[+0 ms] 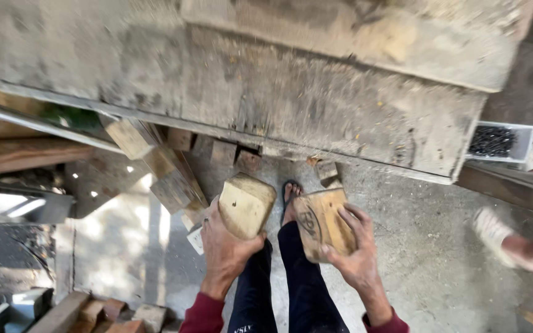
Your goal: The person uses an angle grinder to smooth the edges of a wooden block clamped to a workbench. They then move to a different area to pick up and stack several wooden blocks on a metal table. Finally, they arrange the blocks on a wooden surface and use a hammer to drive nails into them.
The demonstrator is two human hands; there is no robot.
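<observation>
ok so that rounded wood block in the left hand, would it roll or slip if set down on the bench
Probably not. The rounded wood block shows a broad flat face, so it would likely sit rather than roll. Its surface looks raw and dusty, so slipping seems unlikely. The left hand holds it alone, thick as it is, which suggests it is fairly light and stiff.

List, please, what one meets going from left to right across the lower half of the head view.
Stacked wood offcuts → left hand → pale wooden block → stamped wooden block → right hand → another person's sandalled foot.
</observation>
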